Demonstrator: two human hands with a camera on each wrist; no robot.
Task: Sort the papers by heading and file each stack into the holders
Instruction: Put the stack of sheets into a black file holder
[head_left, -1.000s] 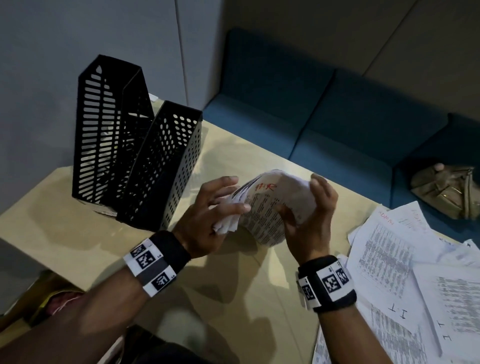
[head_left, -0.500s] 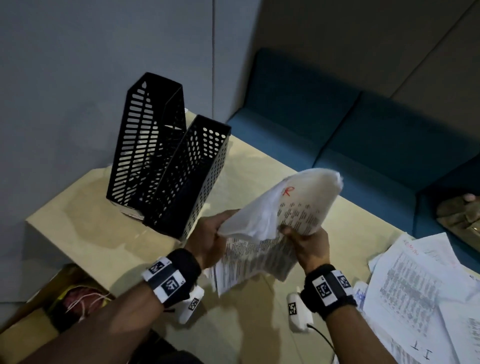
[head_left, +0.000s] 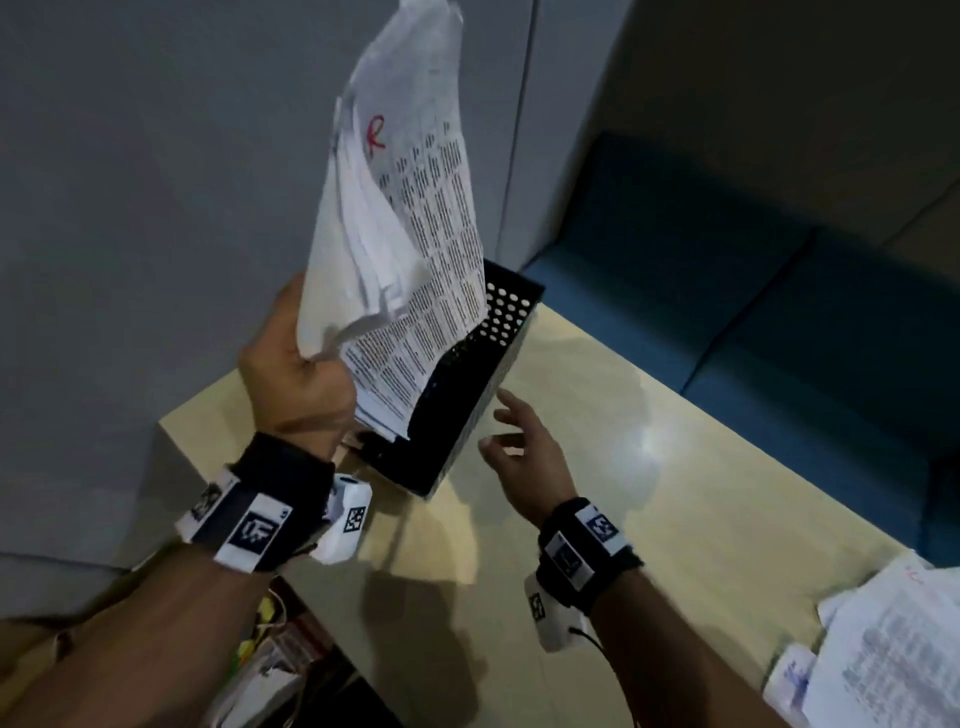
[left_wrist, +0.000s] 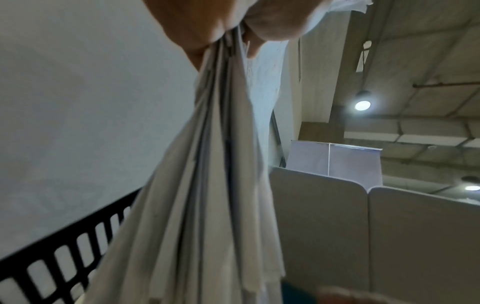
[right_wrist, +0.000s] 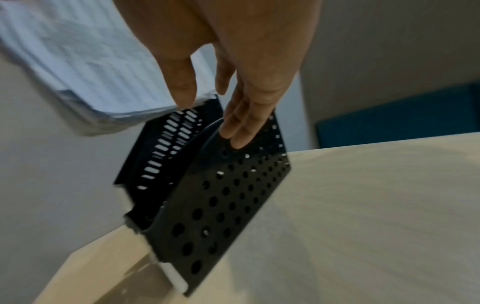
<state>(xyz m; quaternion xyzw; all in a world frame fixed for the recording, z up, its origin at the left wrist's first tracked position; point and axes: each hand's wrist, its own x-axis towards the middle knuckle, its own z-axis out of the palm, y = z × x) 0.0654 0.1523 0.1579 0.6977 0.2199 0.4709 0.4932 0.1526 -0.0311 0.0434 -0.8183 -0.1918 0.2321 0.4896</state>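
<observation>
A: Left side first. How is the stack (head_left: 400, 218) held?

B: The stack is gripped by the left hand (head_left: 296, 374) near its lower end, above the table's (head_left: 649, 493) left corner. The fingers are curled tight round the bunched sheets; in the left wrist view the sheets (left_wrist: 207, 185) are seen fanning out of the fist. The top sheet is marked with a red "R". The free upper end is raised well above the hand against the grey wall.

A: Lower edge of the stack?

B: It is seen just over the open top of the holder (head_left: 467, 395), right of the fist. Whether it has entered the holder cannot be told.

A: The holders?

B: Two black holders are recorded side by side at the table corner: a slotted one (right_wrist: 166, 148) behind, a round-holed one (right_wrist: 228, 201) in front.

A: Right hand (head_left: 524, 457)?

B: Nothing is held by it. The fingers are spread and relaxed, just right of the round-holed holder. In the right wrist view the fingertips (right_wrist: 236, 133) lie over its upper wall; contact cannot be confirmed.

A: Far right?

B: Loose papers (head_left: 883, 654) are noted at the table's right edge, well apart from both hands.
</observation>
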